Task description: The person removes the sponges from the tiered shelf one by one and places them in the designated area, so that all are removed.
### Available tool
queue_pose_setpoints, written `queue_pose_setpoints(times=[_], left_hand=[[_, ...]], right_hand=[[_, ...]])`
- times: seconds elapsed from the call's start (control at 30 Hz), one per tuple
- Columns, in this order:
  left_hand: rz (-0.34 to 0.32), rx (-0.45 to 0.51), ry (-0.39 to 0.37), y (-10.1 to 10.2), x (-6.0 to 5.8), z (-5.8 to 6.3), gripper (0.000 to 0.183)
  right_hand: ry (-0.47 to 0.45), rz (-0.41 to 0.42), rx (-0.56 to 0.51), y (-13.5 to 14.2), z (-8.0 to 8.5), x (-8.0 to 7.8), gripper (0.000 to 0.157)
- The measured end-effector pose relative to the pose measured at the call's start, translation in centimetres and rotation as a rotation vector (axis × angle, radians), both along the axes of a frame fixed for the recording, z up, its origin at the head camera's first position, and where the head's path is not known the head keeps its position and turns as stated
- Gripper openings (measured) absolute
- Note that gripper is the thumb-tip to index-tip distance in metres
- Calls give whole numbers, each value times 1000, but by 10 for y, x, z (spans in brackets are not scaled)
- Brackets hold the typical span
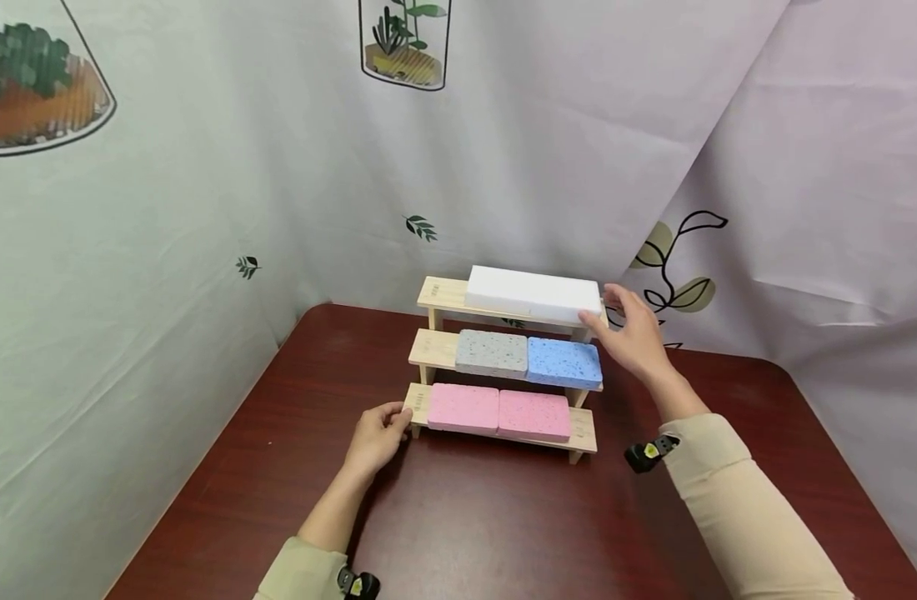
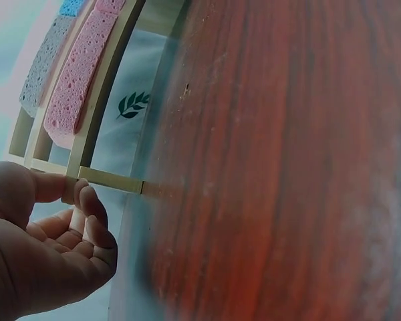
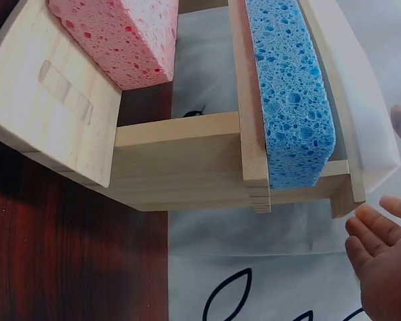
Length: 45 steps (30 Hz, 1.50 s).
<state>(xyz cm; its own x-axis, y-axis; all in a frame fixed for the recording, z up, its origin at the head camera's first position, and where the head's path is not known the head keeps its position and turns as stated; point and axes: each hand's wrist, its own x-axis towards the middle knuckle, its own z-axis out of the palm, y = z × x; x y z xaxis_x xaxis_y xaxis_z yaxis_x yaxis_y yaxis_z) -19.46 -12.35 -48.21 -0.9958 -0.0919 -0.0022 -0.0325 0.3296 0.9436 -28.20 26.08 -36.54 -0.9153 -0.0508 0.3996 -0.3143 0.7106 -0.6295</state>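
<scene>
A three-tier light wooden stand (image 1: 438,344) rises in steps on the table. My left hand (image 1: 376,435) pinches the left end of its lowest board between thumb and fingers; the left wrist view shows the fingertips (image 2: 81,185) at that board end. On the top tier lies a long white block (image 1: 535,289). My right hand (image 1: 633,335) is at that block's right end, thumb by its front corner and the other fingers loosely extended. The middle tier carries a grey sponge (image 1: 492,352) and a blue sponge (image 3: 291,93). Two pink sponges (image 1: 463,407) sit side by side on the bottom tier.
The dark red-brown table (image 1: 488,517) extends in front of the stand and to both sides. Close behind it hangs a pale curtain (image 1: 316,167) printed with plants. A small black device (image 1: 646,455) is strapped at the right wrist.
</scene>
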Motion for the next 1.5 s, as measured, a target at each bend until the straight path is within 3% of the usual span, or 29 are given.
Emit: queue_pose_setpoints(times=[0.23,0.7,1.13,1.5], left_hand=[[-6,65,-20,5,-1,-1,26],[-36,65,-38,4,-3,3,27],[-49,111,-43,4,-3,4,27],[-31,97,-47,0,-4,3,26]], right_hand=[[-33,-14,27,0,3,-1,72],[-153,19,116,-2,13,-13,95],[-91,28,109,-6,9,-22,92],[-39,-9,40,-4,10,-15,93]])
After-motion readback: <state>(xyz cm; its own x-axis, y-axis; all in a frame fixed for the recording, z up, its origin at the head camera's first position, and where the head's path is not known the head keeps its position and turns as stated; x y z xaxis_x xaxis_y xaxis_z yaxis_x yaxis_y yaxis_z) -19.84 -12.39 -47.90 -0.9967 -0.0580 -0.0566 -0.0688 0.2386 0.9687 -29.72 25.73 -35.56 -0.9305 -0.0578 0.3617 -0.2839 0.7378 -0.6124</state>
